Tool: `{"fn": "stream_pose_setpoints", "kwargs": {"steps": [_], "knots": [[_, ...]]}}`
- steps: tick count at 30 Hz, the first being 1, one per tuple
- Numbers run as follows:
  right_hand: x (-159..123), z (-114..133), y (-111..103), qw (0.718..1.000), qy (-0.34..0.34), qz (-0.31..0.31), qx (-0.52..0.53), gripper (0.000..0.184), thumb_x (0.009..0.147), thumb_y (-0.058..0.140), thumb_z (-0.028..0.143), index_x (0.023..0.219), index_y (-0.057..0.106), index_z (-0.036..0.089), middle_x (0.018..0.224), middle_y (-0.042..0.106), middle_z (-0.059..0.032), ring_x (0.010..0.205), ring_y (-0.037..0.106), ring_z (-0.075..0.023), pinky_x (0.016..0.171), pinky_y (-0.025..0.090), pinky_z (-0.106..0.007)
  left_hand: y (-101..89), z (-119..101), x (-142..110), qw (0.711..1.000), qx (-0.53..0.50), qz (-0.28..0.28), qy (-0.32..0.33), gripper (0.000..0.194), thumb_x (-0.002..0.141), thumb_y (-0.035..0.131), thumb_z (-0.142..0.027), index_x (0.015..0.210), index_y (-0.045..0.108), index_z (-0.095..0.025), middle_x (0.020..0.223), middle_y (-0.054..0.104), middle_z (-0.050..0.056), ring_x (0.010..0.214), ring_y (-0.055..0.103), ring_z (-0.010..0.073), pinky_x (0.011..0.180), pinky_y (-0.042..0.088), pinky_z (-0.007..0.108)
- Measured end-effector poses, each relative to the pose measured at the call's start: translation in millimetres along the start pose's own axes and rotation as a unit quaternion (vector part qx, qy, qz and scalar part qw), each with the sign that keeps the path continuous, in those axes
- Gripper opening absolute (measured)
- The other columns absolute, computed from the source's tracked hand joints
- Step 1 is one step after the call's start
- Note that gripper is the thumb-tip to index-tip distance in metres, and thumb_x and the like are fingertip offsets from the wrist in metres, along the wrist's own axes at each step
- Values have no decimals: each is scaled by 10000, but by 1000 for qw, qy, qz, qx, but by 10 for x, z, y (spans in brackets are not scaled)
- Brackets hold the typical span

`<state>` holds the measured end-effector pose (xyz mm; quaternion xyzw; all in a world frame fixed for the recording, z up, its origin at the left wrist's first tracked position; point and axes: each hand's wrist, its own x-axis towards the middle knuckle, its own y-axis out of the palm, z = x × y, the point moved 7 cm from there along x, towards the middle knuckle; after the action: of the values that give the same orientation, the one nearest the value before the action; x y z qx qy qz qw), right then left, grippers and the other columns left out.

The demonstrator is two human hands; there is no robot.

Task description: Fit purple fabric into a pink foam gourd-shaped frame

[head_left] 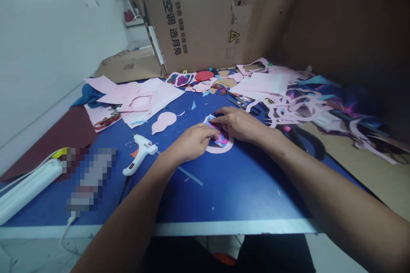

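On the blue table lies a pale pink rounded cutout (221, 150) with a smaller blue, pink and purple patterned piece (220, 140) on top of it. My left hand (194, 141) is at its left side, fingers curled and pressed together at the patterned piece. From the right, my right hand (236, 123) reaches over it, fingers stretched out and resting on its upper part. Both hands cover much of the two layers. Left of my left hand are a pink leaf-like cutout (164, 122) and a white hot glue gun (139, 153) with a glue stick (190, 175) behind it.
A large cardboard box (205, 17) stands along the back. Pink sheets (160, 89) lie at back left, paper scraps (294, 108) at right. Scissors (238, 103) lie beyond my right hand. A white power strip (32, 190) and a cable are at left.
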<state>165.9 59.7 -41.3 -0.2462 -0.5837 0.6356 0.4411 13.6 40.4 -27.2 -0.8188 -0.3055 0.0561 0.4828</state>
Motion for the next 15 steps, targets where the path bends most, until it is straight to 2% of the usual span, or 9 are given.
{"fn": "stream_pose_setpoints", "kwargs": {"steps": [15], "knots": [[-50,0,-195,997,-30,-74,4,484,1006,524,81,1334,858,206,1463,729,-186,1291,715,-339,1105,555,-472,26,14,-18,1000,8,8,10,416,895,500,-3,1072,802,-227,1169,825,62,1163,737,230,1102,548,399]]}}
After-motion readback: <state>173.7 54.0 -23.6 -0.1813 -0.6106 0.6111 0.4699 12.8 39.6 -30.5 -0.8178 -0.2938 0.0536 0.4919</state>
